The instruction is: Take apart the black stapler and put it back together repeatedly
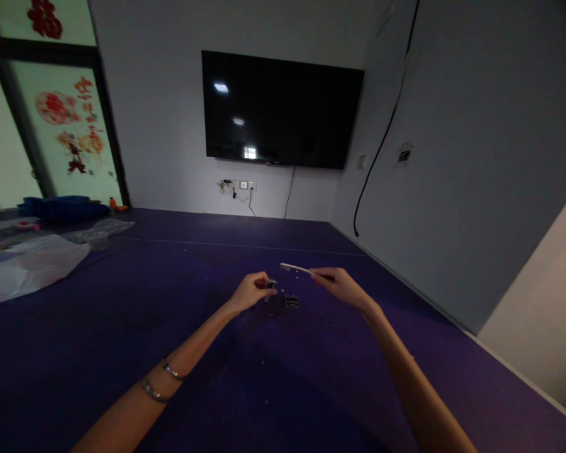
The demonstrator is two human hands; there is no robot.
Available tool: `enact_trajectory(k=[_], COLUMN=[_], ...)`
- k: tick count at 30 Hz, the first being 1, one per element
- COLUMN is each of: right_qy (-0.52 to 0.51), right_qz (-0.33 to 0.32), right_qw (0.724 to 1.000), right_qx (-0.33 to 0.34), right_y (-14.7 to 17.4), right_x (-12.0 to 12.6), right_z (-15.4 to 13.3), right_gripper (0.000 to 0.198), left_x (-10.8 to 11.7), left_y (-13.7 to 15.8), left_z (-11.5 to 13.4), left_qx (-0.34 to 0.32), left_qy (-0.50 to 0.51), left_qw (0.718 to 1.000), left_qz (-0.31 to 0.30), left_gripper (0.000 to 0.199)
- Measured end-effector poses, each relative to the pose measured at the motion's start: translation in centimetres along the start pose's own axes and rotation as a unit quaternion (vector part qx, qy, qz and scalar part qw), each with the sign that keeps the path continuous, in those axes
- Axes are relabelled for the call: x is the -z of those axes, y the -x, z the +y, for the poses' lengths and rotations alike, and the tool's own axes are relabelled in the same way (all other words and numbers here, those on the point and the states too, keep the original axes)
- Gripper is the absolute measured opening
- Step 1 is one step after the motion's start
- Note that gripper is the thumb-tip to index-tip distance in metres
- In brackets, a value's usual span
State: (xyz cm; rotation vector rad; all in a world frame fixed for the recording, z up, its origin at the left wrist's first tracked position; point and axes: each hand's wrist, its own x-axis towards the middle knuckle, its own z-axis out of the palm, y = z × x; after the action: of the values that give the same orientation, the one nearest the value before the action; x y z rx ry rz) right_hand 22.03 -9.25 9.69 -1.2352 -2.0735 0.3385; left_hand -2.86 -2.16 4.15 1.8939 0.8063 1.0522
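From the head view, my left grip (251, 293) is pinched narrow, thumb against fingers, on a small part (272, 282) that pokes out at the fingertips; its exact shape is too tiny to read. My right grip (342, 286) is closed around the handle of a pale brush (295, 268), whose head points across toward my left grip, near the small part but apart from it. Just below the gap between my two grips, a dark block (291, 301) lies on the purple surface (207, 390), touched by neither. A few white bits (283, 290) are scattered close by (mere specks from here). Two bracelets (154, 391) circle my forearm behind the left grip. Well off to the left of that grip spreads a plastic sheet (38, 264), with a blue bag (63, 209) beyond it. Far ahead of both grips, a TV (283, 113) hangs on the wall (160, 113).
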Motion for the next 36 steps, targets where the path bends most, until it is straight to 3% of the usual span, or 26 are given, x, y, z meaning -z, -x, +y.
enact_trajectory(k=[9,16,21,27,36], right_qy=[0.04,0.092,0.049,0.096,0.095], right_qz=[-0.001,0.014,-0.012,0.009,-0.013], right_qw=[0.998,0.996,0.998,0.995,0.995], right_qx=[0.05,0.007,0.027,0.011,0.021], right_y=[0.4,0.4,0.5,0.4,0.6], right_x=[-0.3,-0.4,-0.5,-0.3,-0.2], right_z=[-2.2,-1.3,-2.0,-1.8,-2.2], right_gripper=[0.03,0.029,0.03,0.028,0.026], left_x=[-0.9,-1.1,-1.1,-1.3,-1.5], left_y=[0.4,0.6,0.7,0.7,0.8], left_z=[-0.2,-0.2,-0.1,0.1,-0.1], left_qx=[-0.001,-0.011,-0.014,-0.022,-0.013], left_qy=[0.027,0.025,0.028,0.013,0.015], left_qw=[1.0,1.0,0.999,1.0,1.0], left_qz=[-0.005,0.0,-0.017,0.0,-0.014], left_gripper=[0.028,0.026,0.025,0.026,0.025])
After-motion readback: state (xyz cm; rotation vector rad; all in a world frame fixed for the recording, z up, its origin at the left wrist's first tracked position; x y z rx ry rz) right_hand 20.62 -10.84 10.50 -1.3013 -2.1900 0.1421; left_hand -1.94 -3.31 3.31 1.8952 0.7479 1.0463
